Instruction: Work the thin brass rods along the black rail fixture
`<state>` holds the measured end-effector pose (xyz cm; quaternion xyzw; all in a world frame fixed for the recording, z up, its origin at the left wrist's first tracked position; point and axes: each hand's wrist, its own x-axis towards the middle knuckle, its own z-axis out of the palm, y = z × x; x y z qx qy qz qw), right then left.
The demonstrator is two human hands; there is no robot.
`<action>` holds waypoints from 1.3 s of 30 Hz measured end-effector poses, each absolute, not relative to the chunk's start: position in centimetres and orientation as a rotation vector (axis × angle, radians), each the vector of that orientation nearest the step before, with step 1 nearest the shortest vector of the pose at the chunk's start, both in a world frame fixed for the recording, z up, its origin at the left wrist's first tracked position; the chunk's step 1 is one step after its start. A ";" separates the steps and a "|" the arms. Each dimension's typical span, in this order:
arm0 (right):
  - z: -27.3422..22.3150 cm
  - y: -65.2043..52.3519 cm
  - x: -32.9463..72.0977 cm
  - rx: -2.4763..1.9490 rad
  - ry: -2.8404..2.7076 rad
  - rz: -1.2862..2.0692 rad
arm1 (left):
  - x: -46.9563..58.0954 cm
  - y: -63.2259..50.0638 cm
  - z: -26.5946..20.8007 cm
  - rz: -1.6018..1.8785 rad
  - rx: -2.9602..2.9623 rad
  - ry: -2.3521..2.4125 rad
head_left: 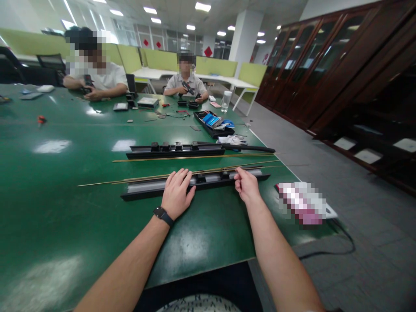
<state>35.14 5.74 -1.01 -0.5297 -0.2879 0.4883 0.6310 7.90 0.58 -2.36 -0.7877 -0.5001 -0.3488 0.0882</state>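
- Brass-coloured rods (152, 176), thin and long, lie lengthwise along the near rail (146, 187), close in front of me on the table (81, 167).
- My left hand (177, 188) is spread palm down across the rods and rail, fingers extended and not closed around anything.
- My right hand (246, 184) is curled, with forefinger and thumb at the rods near the rail's right part; I cannot tell whether one is pinched between them.
- Under my hands, the near rail is a straight black channel with a smooth grey inner face and small dark blocks between my hands.
- Beyond it sits the far rail (175, 153), black too, carrying a row of squarish blocks; a single rod (139, 160) lies just on my side of it.
- To its right stretches a slim, slightly curved black strip (251, 148), with crumpled whitish gloves (232, 139) beside it.
- Farther off, a shallow black tray (223, 134) holds shiny blue packets (212, 119) and other pieces too small to name.
- Near the tray stands a clear tumbler (225, 102); its contents I can't make out.
- Glossy green covers the tabletop, reflecting lights in pale patches.
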 end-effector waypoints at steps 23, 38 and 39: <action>-1.3 5.9 35.2 -1.214 -0.677 1.065 | 8.0 0.5 -1.8 -1.035 -2.328 -1.506; -0.2 5.0 34.7 -1.310 -0.632 1.054 | 8.1 0.0 -0.9 -1.061 -2.317 -1.550; -0.2 4.9 34.8 -1.319 -0.630 1.052 | 8.1 -0.1 -0.8 -1.062 -2.318 -1.554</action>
